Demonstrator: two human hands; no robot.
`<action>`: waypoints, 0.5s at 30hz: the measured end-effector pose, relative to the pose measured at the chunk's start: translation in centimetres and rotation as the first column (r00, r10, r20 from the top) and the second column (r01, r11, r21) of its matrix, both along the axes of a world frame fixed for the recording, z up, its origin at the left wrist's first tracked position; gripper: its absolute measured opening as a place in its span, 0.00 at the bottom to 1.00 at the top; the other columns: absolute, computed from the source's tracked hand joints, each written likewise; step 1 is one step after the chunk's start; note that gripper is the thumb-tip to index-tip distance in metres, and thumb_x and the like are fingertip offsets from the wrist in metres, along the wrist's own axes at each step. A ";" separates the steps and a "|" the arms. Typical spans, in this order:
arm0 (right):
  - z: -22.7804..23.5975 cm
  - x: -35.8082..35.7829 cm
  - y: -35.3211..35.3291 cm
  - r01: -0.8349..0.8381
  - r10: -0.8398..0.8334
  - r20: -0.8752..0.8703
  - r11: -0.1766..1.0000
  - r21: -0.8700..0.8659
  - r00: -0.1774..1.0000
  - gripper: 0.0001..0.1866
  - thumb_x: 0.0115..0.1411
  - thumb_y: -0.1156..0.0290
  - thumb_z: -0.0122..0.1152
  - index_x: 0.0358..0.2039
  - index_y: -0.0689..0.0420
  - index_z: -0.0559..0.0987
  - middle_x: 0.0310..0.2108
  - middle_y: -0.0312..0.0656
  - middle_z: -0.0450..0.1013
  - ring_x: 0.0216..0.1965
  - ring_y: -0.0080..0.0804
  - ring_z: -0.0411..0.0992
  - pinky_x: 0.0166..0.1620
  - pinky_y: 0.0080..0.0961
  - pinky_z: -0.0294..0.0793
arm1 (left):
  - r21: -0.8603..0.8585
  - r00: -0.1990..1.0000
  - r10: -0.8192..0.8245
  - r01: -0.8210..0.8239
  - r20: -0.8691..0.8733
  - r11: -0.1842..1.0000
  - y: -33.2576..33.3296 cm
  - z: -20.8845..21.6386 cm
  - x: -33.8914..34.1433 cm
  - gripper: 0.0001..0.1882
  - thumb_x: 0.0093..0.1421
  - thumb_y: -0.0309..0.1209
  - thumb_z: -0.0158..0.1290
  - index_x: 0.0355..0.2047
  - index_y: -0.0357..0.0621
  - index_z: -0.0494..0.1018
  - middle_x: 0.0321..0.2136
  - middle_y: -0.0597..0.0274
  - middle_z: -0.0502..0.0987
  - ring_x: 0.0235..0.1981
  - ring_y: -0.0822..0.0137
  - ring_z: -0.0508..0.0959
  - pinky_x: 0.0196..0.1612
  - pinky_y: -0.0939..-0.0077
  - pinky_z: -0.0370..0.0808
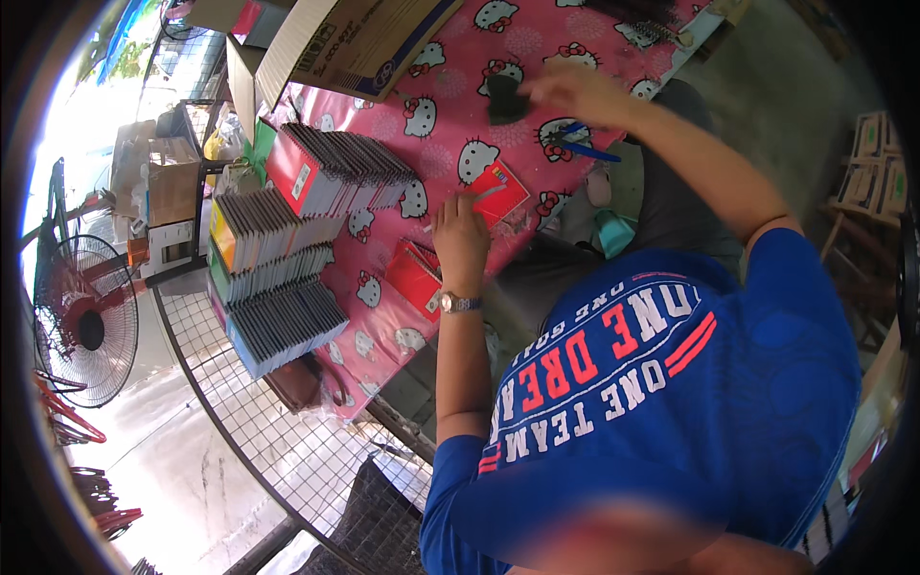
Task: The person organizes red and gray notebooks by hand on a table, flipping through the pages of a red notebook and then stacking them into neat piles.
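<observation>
My left hand (461, 233), with a watch on its wrist, is closed at the left edge of a small red notebook (505, 203) on the table. A pale strip lies across that notebook. My right hand (567, 94) is above the table's far side, beside a dark flat object (506, 100) whose kind I cannot make out; its fingers are smeared by motion. Blue-handled pliers (586, 146) lie just below the right hand. Nearer my left wrist lie more red notebooks (414, 280), partly hidden by the arm.
Stacked spiral notebooks stand at the left: red-covered ones (331, 168), yellow ones (273, 230) and blue ones (283, 326). A cardboard box (369, 43) occupies the far side of the pink patterned table (448, 115). Beyond the table's left end are a fan (88, 326) and a wire rack (240, 383).
</observation>
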State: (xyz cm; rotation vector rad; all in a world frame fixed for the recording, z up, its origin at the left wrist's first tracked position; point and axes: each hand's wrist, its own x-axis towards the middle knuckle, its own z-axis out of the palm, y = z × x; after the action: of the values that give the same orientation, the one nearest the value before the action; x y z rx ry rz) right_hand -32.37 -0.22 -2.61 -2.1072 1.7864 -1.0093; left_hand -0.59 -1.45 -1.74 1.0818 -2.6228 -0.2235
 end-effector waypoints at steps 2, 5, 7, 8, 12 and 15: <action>1.6 4.5 0.9 -0.225 0.170 0.259 0.954 0.199 0.951 0.13 0.62 0.67 0.58 0.47 0.47 0.81 0.36 0.39 0.72 0.37 0.36 0.73 0.43 0.30 0.73 | -0.167 0.999 0.045 -0.040 0.024 0.985 -0.8 -1.2 -0.2 0.13 0.52 0.27 0.52 0.40 0.43 0.71 0.34 0.55 0.75 0.38 0.54 0.74 0.46 0.58 0.70; -0.2 7.0 0.9 -0.277 0.190 0.410 0.947 0.163 0.892 0.11 0.59 0.70 0.62 0.43 0.50 0.83 0.35 0.38 0.72 0.37 0.34 0.73 0.41 0.29 0.73 | -0.166 0.999 0.042 -0.047 -0.032 0.985 -0.9 -1.4 -1.6 0.11 0.55 0.30 0.53 0.39 0.44 0.72 0.33 0.55 0.75 0.39 0.54 0.73 0.48 0.57 0.65; -0.6 7.4 0.8 -0.275 0.185 0.462 0.952 0.135 0.868 0.10 0.57 0.73 0.63 0.41 0.51 0.84 0.34 0.38 0.72 0.36 0.33 0.73 0.40 0.28 0.74 | -0.149 0.998 0.039 -0.045 -0.038 0.988 -0.9 -1.4 -1.6 0.11 0.57 0.31 0.53 0.40 0.44 0.72 0.34 0.55 0.75 0.40 0.54 0.73 0.48 0.57 0.65; -0.8 7.5 0.7 -0.265 0.189 0.426 0.956 0.127 0.885 0.10 0.57 0.74 0.63 0.40 0.51 0.83 0.34 0.38 0.72 0.36 0.33 0.73 0.40 0.28 0.74 | -0.132 0.998 0.034 -0.040 -0.046 0.990 -0.9 -1.4 -1.5 0.12 0.59 0.33 0.53 0.42 0.44 0.72 0.35 0.54 0.75 0.40 0.53 0.73 0.47 0.58 0.65; -1.2 7.6 0.5 -0.275 0.210 0.427 0.956 0.098 0.880 0.11 0.56 0.76 0.63 0.40 0.52 0.83 0.34 0.38 0.72 0.36 0.32 0.74 0.40 0.28 0.73 | -0.126 0.999 0.027 -0.033 -0.045 0.992 -1.1 -1.3 -1.5 0.11 0.60 0.35 0.53 0.41 0.44 0.72 0.35 0.54 0.75 0.40 0.54 0.73 0.48 0.58 0.65; -1.2 7.5 0.3 -0.376 0.289 0.475 0.921 0.098 0.831 0.11 0.57 0.76 0.62 0.41 0.53 0.83 0.34 0.38 0.71 0.37 0.31 0.73 0.40 0.27 0.73 | -0.124 0.999 0.027 -0.032 -0.041 0.992 -1.2 -1.3 -1.5 0.11 0.61 0.35 0.53 0.41 0.44 0.73 0.34 0.55 0.75 0.40 0.54 0.73 0.48 0.57 0.64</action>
State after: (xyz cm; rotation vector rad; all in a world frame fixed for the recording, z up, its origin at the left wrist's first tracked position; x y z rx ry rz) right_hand -24.87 0.08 -3.82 -1.7916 1.1845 -1.0726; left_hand -2.08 -2.66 -3.04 1.0621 -2.5465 -0.0732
